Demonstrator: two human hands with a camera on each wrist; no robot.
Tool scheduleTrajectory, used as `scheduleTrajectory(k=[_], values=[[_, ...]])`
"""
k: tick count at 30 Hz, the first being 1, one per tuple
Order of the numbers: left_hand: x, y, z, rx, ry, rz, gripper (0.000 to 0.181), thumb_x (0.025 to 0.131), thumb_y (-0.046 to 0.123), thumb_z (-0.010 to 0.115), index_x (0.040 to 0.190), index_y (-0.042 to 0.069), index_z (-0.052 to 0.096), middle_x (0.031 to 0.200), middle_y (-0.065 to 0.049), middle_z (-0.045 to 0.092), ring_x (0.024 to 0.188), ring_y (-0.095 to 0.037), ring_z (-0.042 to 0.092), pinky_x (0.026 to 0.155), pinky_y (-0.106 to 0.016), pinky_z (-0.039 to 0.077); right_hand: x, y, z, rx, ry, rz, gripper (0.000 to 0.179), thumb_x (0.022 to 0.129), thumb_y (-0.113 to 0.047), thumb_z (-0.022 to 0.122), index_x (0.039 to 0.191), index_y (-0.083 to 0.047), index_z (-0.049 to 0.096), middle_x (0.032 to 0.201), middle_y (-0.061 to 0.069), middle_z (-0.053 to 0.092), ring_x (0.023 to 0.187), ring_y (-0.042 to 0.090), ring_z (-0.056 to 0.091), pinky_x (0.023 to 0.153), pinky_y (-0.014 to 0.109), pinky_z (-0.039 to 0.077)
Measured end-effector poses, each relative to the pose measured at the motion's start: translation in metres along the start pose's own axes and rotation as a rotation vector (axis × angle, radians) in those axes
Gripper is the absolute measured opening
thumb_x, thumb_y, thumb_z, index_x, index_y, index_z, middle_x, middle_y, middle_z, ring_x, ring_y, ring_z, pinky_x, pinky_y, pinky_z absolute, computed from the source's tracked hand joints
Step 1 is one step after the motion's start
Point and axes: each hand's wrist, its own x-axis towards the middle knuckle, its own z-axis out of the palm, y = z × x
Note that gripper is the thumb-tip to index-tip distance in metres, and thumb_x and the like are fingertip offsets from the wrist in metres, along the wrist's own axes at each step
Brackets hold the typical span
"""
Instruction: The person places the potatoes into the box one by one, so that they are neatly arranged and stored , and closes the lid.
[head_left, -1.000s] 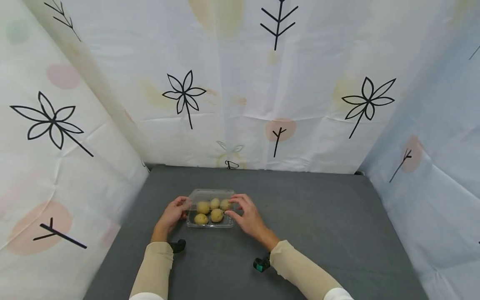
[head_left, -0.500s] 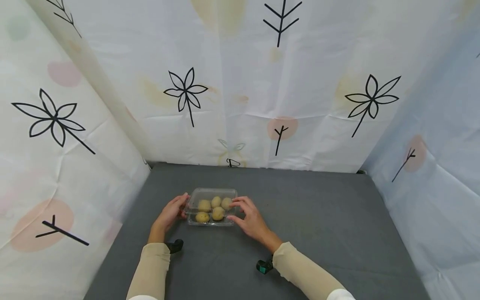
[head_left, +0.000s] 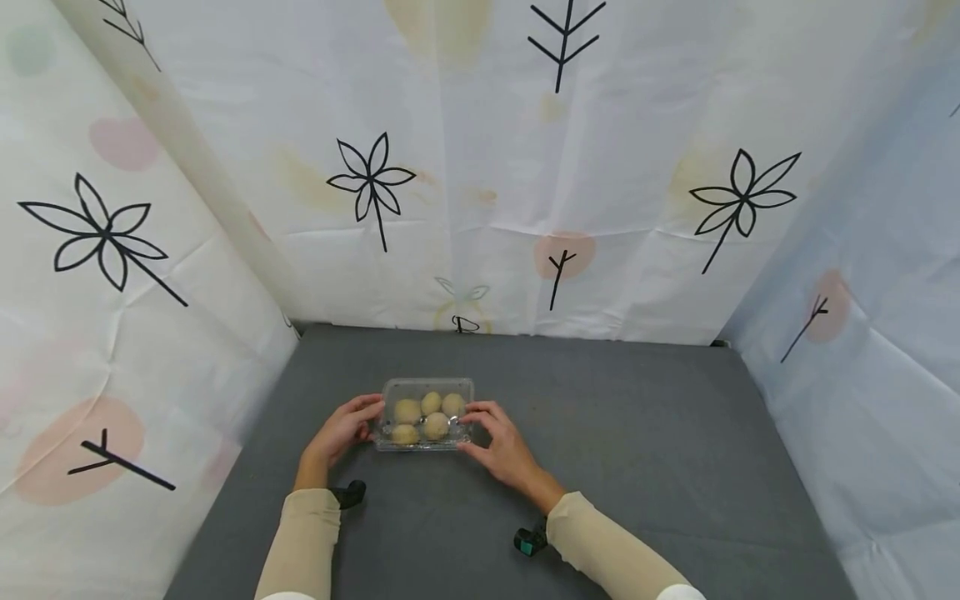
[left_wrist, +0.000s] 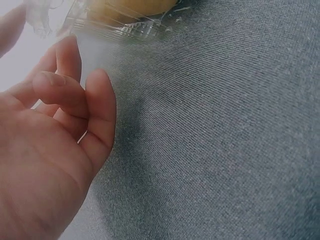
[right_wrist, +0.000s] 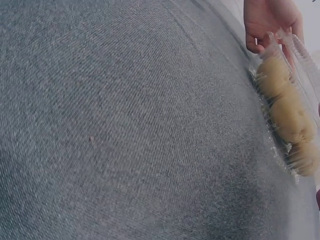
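A clear plastic clamshell box (head_left: pixel 427 387) sits on the grey table, with several yellow potatoes (head_left: pixel 407 411) inside. Its see-through lid (right_wrist: pixel 302 60) hangs over the potatoes, slightly apart from the base in the right wrist view. At the left end, my left hand (head_left: pixel 345 429) holds the lid's edge with thumb and fingers; in the left wrist view its lower fingers (left_wrist: pixel 100 105) curl free of the box. My right hand (head_left: pixel 506 446) grips the right end, thumb near the front corner and fingers on the side. In the right wrist view, only slivers of that hand show.
Grey cloth covers the table (head_left: pixel 637 442) around the box. A white patterned curtain (head_left: pixel 480 167) closes off the back and both sides. A black camera (head_left: pixel 348 494) is strapped to the left wrist, another camera (head_left: pixel 531 540) to the right.
The lid has come down over the potatoes and towards the front edge of the box. Both hands have followed it slightly downward, keeping to the two ends.
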Motion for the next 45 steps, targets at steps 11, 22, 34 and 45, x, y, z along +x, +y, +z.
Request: scheduleTrajectory(k=[11,22,34,45], values=[[-0.008,-0.009,-0.008,-0.029,-0.100,0.036,0.064,0.104,0.023,0.060,0.160,0.011,0.032,0.097,0.002,0.053,0.068,-0.011,0.046,0.083,-0.034,0.052,-0.001,0.000,0.004,0.051,0.067,0.028,0.021,0.096,-0.012,0.072,0.117,-0.010,0.072,0.132,0.014,0.061,0.125,0.027,0.060,0.097,0.044,0.053],[-0.013,-0.011,-0.013,-0.098,-0.209,0.060,0.080,0.098,0.002,0.061,0.164,0.015,0.019,0.123,0.000,0.058,0.101,-0.014,0.062,0.091,-0.037,0.052,-0.001,-0.001,0.007,0.155,0.069,0.204,0.019,0.095,-0.013,0.074,0.113,-0.016,0.074,0.132,0.012,0.060,0.117,0.025,0.062,0.089,0.043,0.056],[-0.005,-0.011,-0.008,-0.064,-0.123,-0.052,0.063,0.101,0.016,0.062,0.156,0.005,0.034,0.101,0.001,0.065,0.086,-0.013,0.067,0.085,-0.036,0.059,-0.002,-0.005,0.017,0.367,0.143,0.430,0.028,0.091,-0.006,0.075,0.113,-0.004,0.057,0.125,0.017,0.051,0.102,0.036,0.065,0.076,0.025,0.053],[-0.014,-0.006,-0.008,-0.046,-0.236,-0.181,0.027,0.103,0.030,0.053,0.110,0.006,0.063,0.087,-0.001,0.068,0.082,-0.020,0.074,0.080,-0.039,0.062,-0.011,-0.001,0.016,0.297,0.039,0.600,0.025,0.099,-0.031,0.069,0.103,-0.009,0.058,0.091,0.005,0.062,0.073,0.003,0.051,0.066,0.021,0.044]])
